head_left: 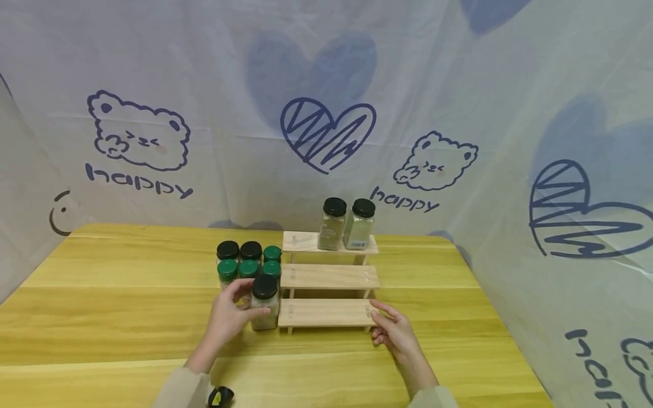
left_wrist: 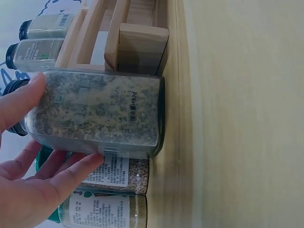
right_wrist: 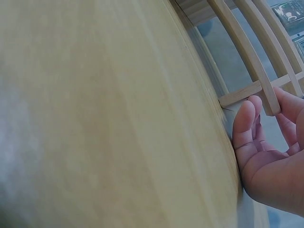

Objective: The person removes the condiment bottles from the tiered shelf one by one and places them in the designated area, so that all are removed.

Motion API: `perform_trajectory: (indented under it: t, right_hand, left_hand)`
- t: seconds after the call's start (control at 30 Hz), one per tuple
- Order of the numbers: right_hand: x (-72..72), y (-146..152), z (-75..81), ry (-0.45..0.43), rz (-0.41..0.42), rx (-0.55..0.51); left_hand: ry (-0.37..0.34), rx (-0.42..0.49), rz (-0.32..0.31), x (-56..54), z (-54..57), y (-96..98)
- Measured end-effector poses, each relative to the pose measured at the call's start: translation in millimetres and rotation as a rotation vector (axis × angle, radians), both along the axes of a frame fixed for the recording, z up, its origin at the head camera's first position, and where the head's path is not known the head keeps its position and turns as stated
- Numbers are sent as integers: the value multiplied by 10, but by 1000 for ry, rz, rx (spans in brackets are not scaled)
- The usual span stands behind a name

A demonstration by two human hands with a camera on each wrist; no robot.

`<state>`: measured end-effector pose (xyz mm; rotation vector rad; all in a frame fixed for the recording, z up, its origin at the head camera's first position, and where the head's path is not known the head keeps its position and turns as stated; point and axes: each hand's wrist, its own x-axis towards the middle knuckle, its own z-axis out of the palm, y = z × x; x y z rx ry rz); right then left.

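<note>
My left hand [head_left: 227,317] grips a square clear spice jar [head_left: 264,314] with a black cap, thumb on one side and fingers on the other. The jar stands upright at the left end of the lowest step of a three-step wooden rack [head_left: 326,313]. Flecked, pale contents show through its wall in the left wrist view. My right hand [head_left: 400,337] holds the right end of that lowest step, with thumb and fingers about the board's end [right_wrist: 271,105]. Behind the gripped jar cluster several spice jars with green caps [head_left: 227,268] and black caps [head_left: 228,249].
Two black-capped jars, one with brownish contents [head_left: 331,231] and one paler [head_left: 359,231], stand on the rack's top step. The yellow wood-grain table [head_left: 127,306] extends to both sides. A printed cloth [head_left: 219,141] hangs behind it. Something black [head_left: 221,396] shows by the left sleeve.
</note>
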<state>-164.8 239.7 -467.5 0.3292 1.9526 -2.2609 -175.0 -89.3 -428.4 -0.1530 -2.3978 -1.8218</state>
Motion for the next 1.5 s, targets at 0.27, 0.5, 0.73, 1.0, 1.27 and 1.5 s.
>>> perform_trajectory:
  t: [0.27, 0.5, 0.73, 1.0, 1.27, 1.5]
  right_hand:
    - [-5, -4, 2, -2, -4, -14]
    - [-7, -6, -13, -4, -12, -11]
    - [-3, 1, -20, -4, -16, -12]
    - [4, -3, 1, -2, -4, -26]
    - [13, -1, 0, 15, -3, -26]
    - [8, -7, -7, 22, -7, -19]
  left_hand:
    - [-15, -18, -1, 48, 72, -52]
    - [-13, -54, 2, 129, 191, -55]
    - [-31, -155, 64, 155, 214, -62]
    - [-51, -147, 43, 179, 252, -52]
    - [-54, -92, -18, 222, 338, 16]
    - [-25, -50, -74, 205, 374, 106]
